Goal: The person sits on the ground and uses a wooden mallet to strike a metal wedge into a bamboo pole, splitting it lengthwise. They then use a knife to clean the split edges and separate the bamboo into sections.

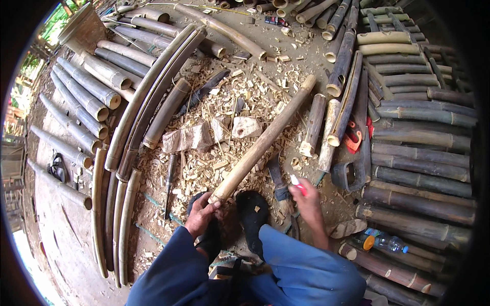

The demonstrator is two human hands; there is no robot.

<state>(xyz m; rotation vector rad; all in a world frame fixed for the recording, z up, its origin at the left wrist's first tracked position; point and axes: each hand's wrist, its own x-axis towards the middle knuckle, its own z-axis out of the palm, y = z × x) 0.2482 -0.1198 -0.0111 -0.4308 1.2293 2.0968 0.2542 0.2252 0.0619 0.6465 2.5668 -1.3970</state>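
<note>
My left hand (202, 213) is closed around the near end of a tan bamboo pole (265, 137). The pole slants away to the upper right, over a litter of wood chips. To the right of it, my right hand (309, 203) grips a small red-and-white pen-like thing (298, 184), its white tip pointing up and left, apart from the pole. Between the two hands stand my dark-shod feet (251, 217). A dark blade-like tool (276, 173) lies beside the right hand. Beyond the feet, a notched wood block (188, 138) and a pale holed block (246, 127) rest among the chips.
Long curved bamboo poles (148, 97) lie at left, with shorter bamboo pieces (84, 97) behind. Bamboo lengths (418, 163) are stacked along the right side. A red-handled tool (353, 138), a dark open container (347, 176) and a plastic bottle (392, 243) lie by that stack.
</note>
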